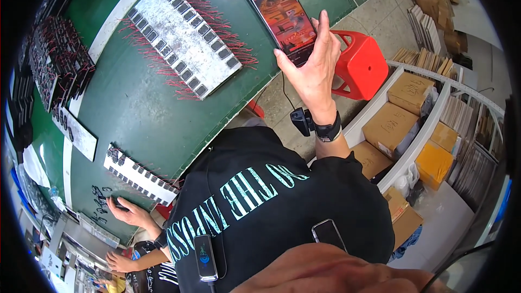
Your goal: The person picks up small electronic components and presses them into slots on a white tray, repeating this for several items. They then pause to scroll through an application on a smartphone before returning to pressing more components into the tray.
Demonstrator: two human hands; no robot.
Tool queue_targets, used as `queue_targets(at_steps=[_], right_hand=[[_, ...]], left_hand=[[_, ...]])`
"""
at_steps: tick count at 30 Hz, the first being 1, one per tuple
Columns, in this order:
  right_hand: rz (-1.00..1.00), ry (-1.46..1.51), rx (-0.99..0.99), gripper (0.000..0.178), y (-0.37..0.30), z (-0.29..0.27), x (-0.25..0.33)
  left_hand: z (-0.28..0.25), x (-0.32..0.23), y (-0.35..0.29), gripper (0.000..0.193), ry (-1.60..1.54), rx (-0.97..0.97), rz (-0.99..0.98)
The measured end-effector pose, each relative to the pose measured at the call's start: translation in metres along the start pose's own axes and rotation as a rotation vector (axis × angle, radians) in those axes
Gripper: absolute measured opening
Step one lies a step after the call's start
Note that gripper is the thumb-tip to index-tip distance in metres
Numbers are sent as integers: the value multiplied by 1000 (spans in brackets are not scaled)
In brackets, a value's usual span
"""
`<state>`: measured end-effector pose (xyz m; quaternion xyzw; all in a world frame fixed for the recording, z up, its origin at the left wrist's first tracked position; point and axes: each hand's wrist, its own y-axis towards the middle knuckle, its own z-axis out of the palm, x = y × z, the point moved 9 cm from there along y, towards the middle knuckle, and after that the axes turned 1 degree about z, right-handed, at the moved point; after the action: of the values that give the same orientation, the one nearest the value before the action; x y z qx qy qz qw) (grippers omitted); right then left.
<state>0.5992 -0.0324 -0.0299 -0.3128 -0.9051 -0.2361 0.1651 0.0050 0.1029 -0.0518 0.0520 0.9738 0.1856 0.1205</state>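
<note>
My right hand [316, 62] grips the lower end of a smartphone [283, 16] with a lit, mostly orange-red screen. The thumb lies on one edge and the fingers on the other. At the lower left, my left hand [130, 212] rests by the green table, thumb and fingers apart. The dark patch between them I cannot make out. Several small black parts [100, 205] lie just beyond its fingertips. Next to that hand is a narrow white board [142, 178] lined with small dark pieces and thin wires. A larger white board [182, 35] bears black modules with red wires along both long sides.
Stacked black modules with red wires [61, 59] crowd the far left, near another white board [76, 133]. A red stool [362, 65] stands right of the table. Shelves hold cardboard boxes [388, 128]. Another person's hand [120, 263] shows at the lower left.
</note>
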Motion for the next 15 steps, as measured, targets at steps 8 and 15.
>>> queue_targets(at_steps=[8, 15], right_hand=[[4, -27, 1, 108, 0, 1, 3], [11, -15, 10, 107, 2, 0, 6]], left_hand=[[-2, -2, 0, 39, 0, -5, -19], [0, 5, -1, 39, 2, -11, -4]])
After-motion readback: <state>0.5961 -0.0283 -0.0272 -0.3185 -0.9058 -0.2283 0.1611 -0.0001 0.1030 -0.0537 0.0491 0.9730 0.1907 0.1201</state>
